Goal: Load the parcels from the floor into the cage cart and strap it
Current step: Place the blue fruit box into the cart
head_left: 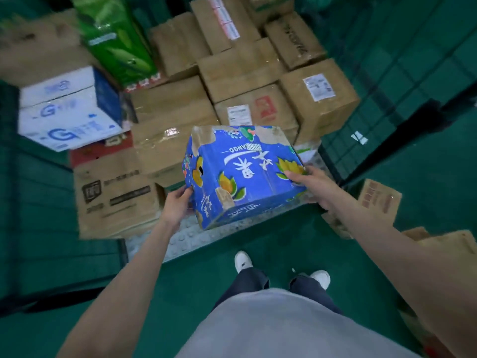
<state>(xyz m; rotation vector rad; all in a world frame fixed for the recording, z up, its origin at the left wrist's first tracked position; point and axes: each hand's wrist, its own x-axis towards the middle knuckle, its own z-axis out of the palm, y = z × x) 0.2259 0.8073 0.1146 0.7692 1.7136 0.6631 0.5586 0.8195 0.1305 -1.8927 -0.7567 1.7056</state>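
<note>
A grey shirt front (284, 329) fills the bottom of the view, with dark trousers (247, 282) and two white shoes (243, 260) below it on the green floor (196, 293). Both bare forearms reach forward to a blue mango box (242, 177) printed with yellow fruit (the word MANGO shows upside down on its top face). The left hand (178, 202) grips the box's near left corner, fingers curled under its edge; the right hand (307, 184) holds the right side, thumb laid across the top and fingers round the lower edge. The box is tilted and held above the studded grey deck (180, 239) at the cage cart's open front. Behind it the cart is stacked with brown cartons (245, 71), a white and blue carton (69, 109) at left and a green printed box (116, 40) leaning at the back. Green mesh walls (402, 73) stand on either side. More brown cartons (379, 200) lie on the floor to the right.
</note>
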